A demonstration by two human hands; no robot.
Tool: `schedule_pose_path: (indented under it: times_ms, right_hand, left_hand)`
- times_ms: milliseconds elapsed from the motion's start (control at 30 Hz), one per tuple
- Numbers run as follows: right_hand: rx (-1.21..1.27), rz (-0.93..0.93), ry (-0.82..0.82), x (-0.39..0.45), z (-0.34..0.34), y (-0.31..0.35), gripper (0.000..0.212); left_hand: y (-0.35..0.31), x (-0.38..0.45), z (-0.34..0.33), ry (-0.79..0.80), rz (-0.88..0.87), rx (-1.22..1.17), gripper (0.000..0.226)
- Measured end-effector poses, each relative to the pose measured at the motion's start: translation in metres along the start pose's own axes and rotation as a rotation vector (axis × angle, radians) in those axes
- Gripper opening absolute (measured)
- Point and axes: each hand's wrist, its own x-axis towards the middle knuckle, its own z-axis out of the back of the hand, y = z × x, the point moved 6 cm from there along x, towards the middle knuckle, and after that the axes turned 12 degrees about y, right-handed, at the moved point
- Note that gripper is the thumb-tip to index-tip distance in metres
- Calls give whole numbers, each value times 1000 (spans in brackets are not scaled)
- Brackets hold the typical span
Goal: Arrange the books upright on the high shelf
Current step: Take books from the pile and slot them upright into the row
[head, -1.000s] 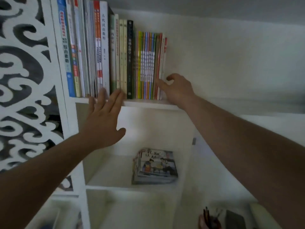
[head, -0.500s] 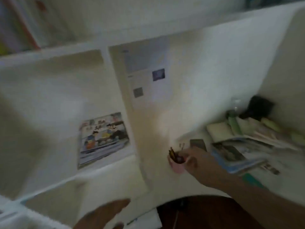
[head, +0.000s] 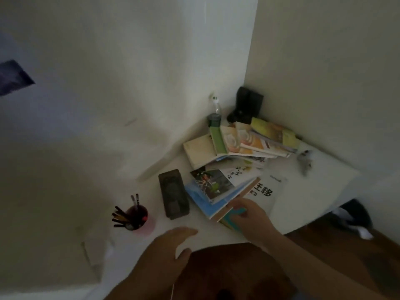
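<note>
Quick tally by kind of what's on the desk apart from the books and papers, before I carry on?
Pen cup with pens: 1
Dark rectangular case: 1
Bottle: 1
Black object in the corner, too dark to identify: 1
Small grey item, blurred: 1
Total: 5
The books lie overlapped; their number cannot be told.
</note>
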Motion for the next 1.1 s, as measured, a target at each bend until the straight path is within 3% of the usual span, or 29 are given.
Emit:
schedule_pose_path:
  times_ms: [167, 267, 367, 467, 533, 633, 733, 833, 933, 1000, 1100]
  right_hand:
    - [141, -158, 68, 26, 17, -55, 37]
    - [392, -309, 97, 32, 25, -96, 60]
    - [606, -377, 115, 37, 25, -119, 71]
    - [652, -382, 147, 37, 27, -121, 71]
    - [581, -381, 159, 42, 27, -123, 74]
    - [446, -385, 206, 49, 26, -114, 78]
    - [323, -341, 211, 58, 23, -94, 73]
    - [190, -157, 29, 75, 27, -64, 59]
    - [-7, 58, -60, 90, 24, -35, 66]
    - [-281, 146, -31, 101, 16, -22, 75]
    - [-748, 11, 114, 118, -1, -36, 73]
  left_hand:
    - [-3, 81, -41, 208, 175, -24, 51]
    - [-3, 104, -60, 278, 211, -45, 57]
    - [1, 134, -58, 233, 307, -339, 55]
    - [15, 175, -46, 1, 583, -761, 41]
    - [25, 199, -40, -65, 776, -831, 44]
    - [36, 225, -36, 87, 866, -699, 68]
    - [35, 234, -10, 227, 867, -534, 70]
    - [55, 260, 29, 164, 758, -315, 78]
    - [73, 280, 45, 2, 640, -532, 100]
    - [80, 291, 36, -65, 654, -843, 81]
    - [81, 305, 21, -173, 640, -1065, 55]
